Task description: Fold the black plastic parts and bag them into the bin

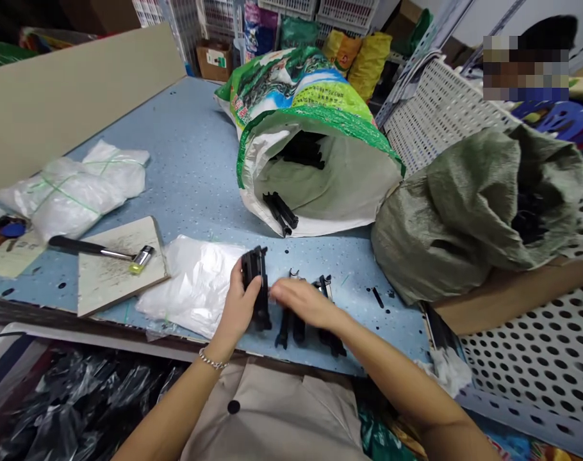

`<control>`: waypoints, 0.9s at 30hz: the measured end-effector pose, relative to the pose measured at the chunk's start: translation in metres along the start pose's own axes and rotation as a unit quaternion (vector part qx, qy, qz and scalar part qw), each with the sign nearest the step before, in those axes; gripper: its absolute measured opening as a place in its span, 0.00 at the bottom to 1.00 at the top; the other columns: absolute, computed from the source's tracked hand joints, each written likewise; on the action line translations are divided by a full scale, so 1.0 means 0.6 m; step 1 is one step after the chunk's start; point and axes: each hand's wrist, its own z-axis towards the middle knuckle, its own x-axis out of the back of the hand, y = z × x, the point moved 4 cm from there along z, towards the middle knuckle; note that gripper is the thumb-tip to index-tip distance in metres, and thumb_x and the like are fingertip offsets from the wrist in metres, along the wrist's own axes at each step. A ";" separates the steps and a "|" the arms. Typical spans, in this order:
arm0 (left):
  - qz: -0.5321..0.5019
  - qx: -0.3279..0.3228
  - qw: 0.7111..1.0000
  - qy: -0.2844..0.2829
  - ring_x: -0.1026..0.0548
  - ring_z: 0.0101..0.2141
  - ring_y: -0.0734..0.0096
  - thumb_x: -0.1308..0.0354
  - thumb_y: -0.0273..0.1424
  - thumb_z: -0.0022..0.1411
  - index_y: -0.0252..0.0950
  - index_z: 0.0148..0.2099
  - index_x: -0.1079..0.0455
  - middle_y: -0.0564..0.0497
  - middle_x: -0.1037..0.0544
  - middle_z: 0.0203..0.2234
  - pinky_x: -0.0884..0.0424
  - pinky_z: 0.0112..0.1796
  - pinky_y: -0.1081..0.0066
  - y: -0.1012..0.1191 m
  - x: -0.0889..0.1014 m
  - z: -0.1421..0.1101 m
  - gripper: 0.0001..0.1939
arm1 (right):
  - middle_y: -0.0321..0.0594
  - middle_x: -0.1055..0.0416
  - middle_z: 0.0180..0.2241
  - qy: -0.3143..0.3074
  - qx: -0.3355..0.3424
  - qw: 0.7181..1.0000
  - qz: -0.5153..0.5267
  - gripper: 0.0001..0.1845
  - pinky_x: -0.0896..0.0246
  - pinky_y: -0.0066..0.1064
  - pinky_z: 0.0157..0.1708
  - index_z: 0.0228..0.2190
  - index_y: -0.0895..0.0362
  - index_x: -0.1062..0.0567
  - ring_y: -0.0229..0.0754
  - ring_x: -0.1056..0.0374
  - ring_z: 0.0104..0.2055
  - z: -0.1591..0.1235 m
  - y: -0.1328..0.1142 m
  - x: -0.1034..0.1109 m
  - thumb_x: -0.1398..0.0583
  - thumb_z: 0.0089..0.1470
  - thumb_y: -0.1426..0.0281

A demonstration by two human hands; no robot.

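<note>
My left hand (242, 298) is closed around a stack of long, narrow black plastic parts (255, 285), held upright above the table's front edge. Close beside the stack, my right hand (305, 302) has its fingers bent together, tips pointing at the parts; whether something small is between them is hidden. Under and behind my right hand, more black plastic parts (298, 330) lie on the blue tabletop, partly covered. A large green-and-white woven sack (339, 192) lies with its mouth facing me; several similar black parts (280, 212) are inside it and at its lip.
A stack of clear plastic bags (190, 282) lies left of my hands. Further left, a hammer (104, 250) rests on a board (99, 288), near a tied plastic bundle (75, 186). An olive sack (455, 218) and a white perforated crate (536, 352) stand right. Another person is at upper right.
</note>
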 end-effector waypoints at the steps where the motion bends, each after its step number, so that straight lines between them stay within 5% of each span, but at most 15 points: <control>1: 0.016 0.006 1.000 -0.005 0.37 0.59 0.57 0.44 0.39 0.61 0.37 0.63 0.45 0.41 0.34 0.58 0.42 0.59 0.57 -0.017 -0.005 -0.005 0.31 | 0.38 0.31 0.33 0.047 -0.017 0.999 -0.009 0.18 0.40 0.31 0.40 0.33 0.54 0.31 0.41 0.34 0.37 0.026 0.019 0.023 0.55 0.66 0.60; 4: 0.076 0.002 0.996 -0.053 0.43 0.63 0.57 0.48 0.35 0.63 0.37 0.63 0.44 0.41 0.40 0.62 0.52 0.63 0.53 -0.050 -0.035 -0.027 0.28 | 0.50 0.34 0.50 0.242 -0.131 0.952 -0.132 0.16 0.48 0.39 0.55 0.48 0.58 0.32 0.49 0.41 0.54 0.106 0.079 0.100 0.51 0.63 0.66; 7: 0.148 -0.057 0.984 -0.078 0.46 0.64 0.57 0.50 0.32 0.63 0.37 0.61 0.39 0.41 0.43 0.63 0.53 0.63 0.52 -0.051 -0.059 -0.046 0.24 | 0.57 0.39 0.56 0.250 -0.237 0.928 -0.146 0.22 0.50 0.43 0.57 0.55 0.63 0.37 0.54 0.44 0.59 0.173 0.120 0.140 0.50 0.60 0.71; 10: 0.157 -0.080 0.981 -0.079 0.44 0.63 0.57 0.48 0.32 0.63 0.37 0.59 0.37 0.41 0.41 0.62 0.51 0.63 0.51 -0.040 -0.055 -0.040 0.22 | 0.58 0.31 0.50 0.231 -0.245 0.934 -0.123 0.20 0.46 0.41 0.54 0.50 0.66 0.31 0.53 0.37 0.54 0.192 0.125 0.150 0.52 0.59 0.74; 13: 0.058 -0.065 0.994 -0.067 0.41 0.62 0.57 0.47 0.37 0.64 0.38 0.63 0.42 0.40 0.40 0.61 0.46 0.61 0.53 -0.016 -0.040 -0.011 0.26 | 0.50 0.29 0.49 0.225 -0.227 0.942 -0.099 0.20 0.42 0.34 0.51 0.50 0.62 0.31 0.46 0.34 0.52 0.153 0.105 0.127 0.55 0.60 0.73; 15: -0.047 -0.040 0.997 -0.053 0.39 0.61 0.59 0.49 0.41 0.66 0.42 0.68 0.55 0.40 0.44 0.64 0.41 0.59 0.56 0.006 -0.035 0.011 0.33 | 0.45 0.30 0.51 0.223 -0.190 0.954 -0.069 0.20 0.41 0.31 0.50 0.52 0.58 0.34 0.42 0.34 0.52 0.105 0.079 0.095 0.55 0.62 0.71; 17: -0.114 -0.024 0.992 -0.042 0.37 0.60 0.60 0.51 0.44 0.66 0.46 0.69 0.65 0.41 0.44 0.64 0.39 0.58 0.58 0.032 -0.036 0.025 0.37 | 0.42 0.29 0.48 0.204 -0.097 0.974 0.016 0.18 0.39 0.32 0.48 0.50 0.55 0.34 0.41 0.33 0.50 0.056 0.043 0.060 0.52 0.63 0.65; 19: -0.114 -0.027 0.992 -0.049 0.38 0.61 0.60 0.50 0.45 0.66 0.45 0.69 0.64 0.43 0.40 0.63 0.41 0.59 0.59 0.059 -0.042 0.028 0.37 | 0.39 0.26 0.40 0.178 -0.068 0.980 0.056 0.15 0.37 0.32 0.42 0.45 0.53 0.32 0.41 0.30 0.42 0.017 0.014 0.040 0.52 0.64 0.60; 22: -0.046 -0.065 0.993 -0.083 0.47 0.65 0.57 0.48 0.44 0.65 0.43 0.70 0.60 0.45 0.44 0.65 0.49 0.63 0.58 0.091 -0.050 0.010 0.37 | 0.36 0.28 0.30 0.184 -0.078 0.979 0.032 0.16 0.39 0.32 0.35 0.39 0.52 0.32 0.41 0.32 0.33 -0.007 -0.015 0.052 0.52 0.64 0.56; 27: 0.034 -0.105 0.987 -0.117 0.58 0.67 0.60 0.51 0.41 0.67 0.44 0.71 0.65 0.49 0.57 0.69 0.57 0.65 0.58 0.103 -0.050 -0.026 0.37 | 0.37 0.32 0.30 0.224 -0.044 0.974 -0.012 0.17 0.43 0.32 0.34 0.33 0.53 0.33 0.41 0.36 0.33 0.017 -0.032 0.098 0.51 0.62 0.54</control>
